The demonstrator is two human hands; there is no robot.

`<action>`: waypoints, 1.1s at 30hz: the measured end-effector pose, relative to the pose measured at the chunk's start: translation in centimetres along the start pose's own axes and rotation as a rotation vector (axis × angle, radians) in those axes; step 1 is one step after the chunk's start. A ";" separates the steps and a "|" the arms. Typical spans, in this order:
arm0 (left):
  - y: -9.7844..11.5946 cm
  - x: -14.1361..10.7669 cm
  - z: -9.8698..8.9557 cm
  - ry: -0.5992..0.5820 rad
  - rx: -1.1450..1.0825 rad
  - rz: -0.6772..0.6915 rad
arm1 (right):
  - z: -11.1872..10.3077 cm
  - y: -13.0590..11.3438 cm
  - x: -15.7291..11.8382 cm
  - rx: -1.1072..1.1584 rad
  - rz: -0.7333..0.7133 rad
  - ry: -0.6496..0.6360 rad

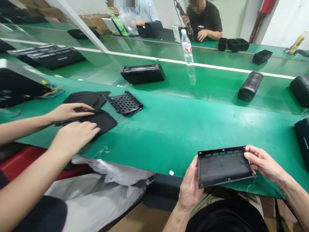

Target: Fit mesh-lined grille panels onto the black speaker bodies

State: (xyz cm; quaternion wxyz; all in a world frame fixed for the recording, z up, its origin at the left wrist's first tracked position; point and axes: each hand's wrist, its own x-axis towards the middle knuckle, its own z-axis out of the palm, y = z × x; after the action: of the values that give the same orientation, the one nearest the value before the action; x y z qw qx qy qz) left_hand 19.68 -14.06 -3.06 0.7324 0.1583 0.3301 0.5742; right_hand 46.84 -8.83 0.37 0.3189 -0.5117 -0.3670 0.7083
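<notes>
Between my two hands is a black rectangular plastic panel [224, 169], a shallow tray-like part with a raised rim, a row of slots along its far side and small screw tabs. My left hand [191, 183] is closed on its left end, with the fingers partly hidden underneath. My right hand [262, 162] pinches the far right corner between thumb and fingers. The panel is tilted slightly toward me, over the front edge of the green table [169, 129].
At left, a co-worker's hands [74, 135] handle black cloth [106, 122] beside a perforated black grille [126, 103]. Black speaker-like housings [143, 73] [251, 85] stand farther back, near a water bottle [187, 48]. Two people sit across. A white scrap [171, 173] lies near the front edge.
</notes>
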 end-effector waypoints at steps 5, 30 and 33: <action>-1.3 -0.4 -0.7 -0.175 0.003 0.112 | 0.6 0.1 0.2 0.215 0.007 0.003; -1.6 -0.1 0.6 -0.091 -0.032 0.150 | 4.0 -0.2 -0.7 0.097 0.036 0.165; -1.6 0.2 0.5 -0.088 -0.024 0.145 | 3.5 0.1 -0.1 0.072 0.035 0.155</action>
State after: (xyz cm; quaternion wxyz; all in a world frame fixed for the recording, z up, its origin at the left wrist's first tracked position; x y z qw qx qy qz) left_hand 21.25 -14.29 -3.71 0.7044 0.1979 0.2784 0.6222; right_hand 43.51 -9.67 1.09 0.3520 -0.5596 -0.3064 0.6849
